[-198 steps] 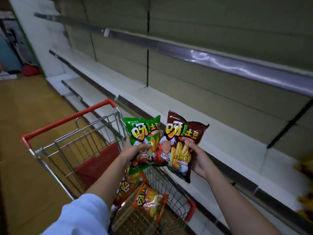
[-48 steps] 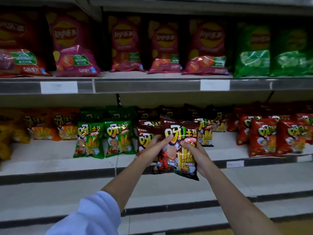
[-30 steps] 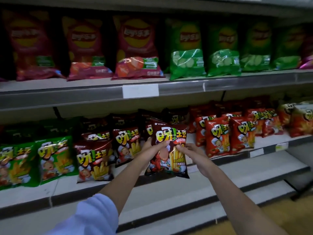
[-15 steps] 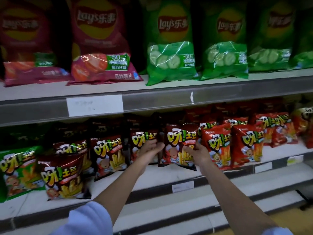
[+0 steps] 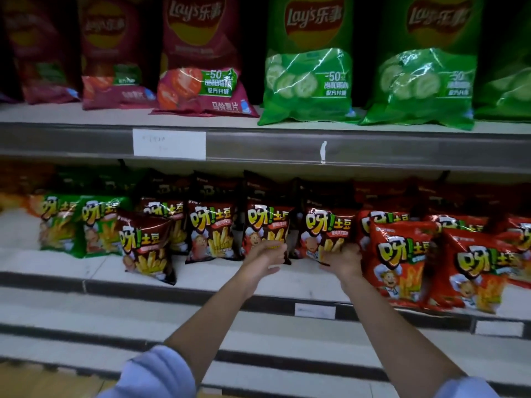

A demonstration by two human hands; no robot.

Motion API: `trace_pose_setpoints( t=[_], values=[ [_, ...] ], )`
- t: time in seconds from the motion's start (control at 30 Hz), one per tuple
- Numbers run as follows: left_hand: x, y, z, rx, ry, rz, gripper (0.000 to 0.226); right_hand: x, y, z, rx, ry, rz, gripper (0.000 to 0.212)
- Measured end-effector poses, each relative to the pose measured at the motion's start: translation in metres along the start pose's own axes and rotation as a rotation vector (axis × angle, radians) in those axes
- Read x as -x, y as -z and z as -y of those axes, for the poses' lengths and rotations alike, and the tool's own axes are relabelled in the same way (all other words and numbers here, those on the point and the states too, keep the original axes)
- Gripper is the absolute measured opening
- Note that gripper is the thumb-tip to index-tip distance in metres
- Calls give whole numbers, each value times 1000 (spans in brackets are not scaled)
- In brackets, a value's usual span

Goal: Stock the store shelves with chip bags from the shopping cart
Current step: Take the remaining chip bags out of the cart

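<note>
Two brown chip bags stand side by side on the middle shelf [image 5: 201,275], in a row of the same kind. My left hand [image 5: 265,257] grips the bottom edge of the left brown chip bag [image 5: 267,225] with curled fingers. My right hand [image 5: 343,261] holds the bottom corner of the right brown chip bag [image 5: 324,228], which stands against the red chip bags [image 5: 399,254]. The shopping cart is out of view.
Green chip bags [image 5: 80,222] and more brown chip bags [image 5: 146,245] fill the shelf to the left. Large pink bags [image 5: 198,61] and large green bags [image 5: 310,67] line the upper shelf [image 5: 258,145]. Two lower shelves [image 5: 143,320] run below my arms.
I have come closer to the shelf. The brown bag that I carried in both hands now stands in the row, and my left hand has shifted onto the neighbouring brown bag.
</note>
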State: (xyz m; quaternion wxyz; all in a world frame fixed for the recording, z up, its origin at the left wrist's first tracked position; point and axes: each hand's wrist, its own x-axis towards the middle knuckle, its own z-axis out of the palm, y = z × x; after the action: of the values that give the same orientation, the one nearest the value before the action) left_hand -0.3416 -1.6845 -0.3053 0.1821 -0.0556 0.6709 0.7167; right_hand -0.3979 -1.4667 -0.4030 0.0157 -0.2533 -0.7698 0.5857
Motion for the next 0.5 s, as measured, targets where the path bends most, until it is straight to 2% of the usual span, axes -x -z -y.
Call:
trace_pose_setpoints(
  t=[0.03,0.07,0.13,0.3,0.5],
  values=[
    [3,-1,-2,16,-4,-23,20,11,0,9,-25,5,0,83],
    [6,-1,-4,26,-14,-50,18,40,2,33,-44,12,24,67],
    [11,2,-6,48,-44,-129,16,79,-2,66,-37,51,86,17],
    [44,33,-6,73,-99,-326,8,124,-43,102,23,160,314,9],
    [105,114,1,124,-108,-594,11,192,-129,128,90,262,678,19]
  ],
)
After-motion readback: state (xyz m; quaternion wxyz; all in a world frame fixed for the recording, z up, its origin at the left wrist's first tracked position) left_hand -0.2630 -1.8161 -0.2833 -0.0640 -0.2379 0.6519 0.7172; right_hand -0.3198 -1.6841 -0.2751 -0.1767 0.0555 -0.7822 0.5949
